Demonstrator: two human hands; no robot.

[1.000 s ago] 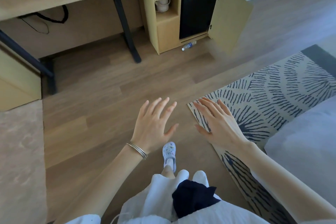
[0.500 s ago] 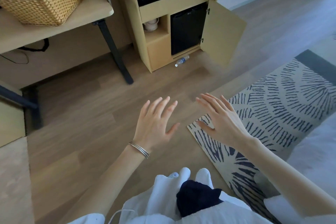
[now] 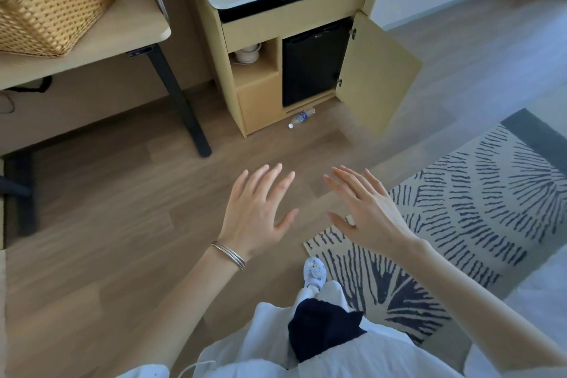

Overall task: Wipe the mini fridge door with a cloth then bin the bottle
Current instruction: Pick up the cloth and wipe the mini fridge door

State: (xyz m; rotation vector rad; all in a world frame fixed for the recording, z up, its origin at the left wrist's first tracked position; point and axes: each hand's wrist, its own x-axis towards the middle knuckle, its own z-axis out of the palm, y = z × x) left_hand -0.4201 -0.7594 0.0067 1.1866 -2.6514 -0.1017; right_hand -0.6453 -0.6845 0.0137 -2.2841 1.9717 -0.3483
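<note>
Two bare hands, left hand [image 3: 256,212] and right hand [image 3: 369,212], spread empty fingers [image 3: 277,176]; far off, the bottle [image 3: 301,117] lies below the black fridge [image 3: 313,66].

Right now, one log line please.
left hand open, empty | right hand open, empty | bottle on floor by fridge | wiping not started

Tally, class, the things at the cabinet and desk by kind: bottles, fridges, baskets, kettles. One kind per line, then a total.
Bottles: 1, bottle lying on the floor
Fridges: 1, fridge
Baskets: 1, basket
Kettles: 1, kettle
Total: 4
</note>
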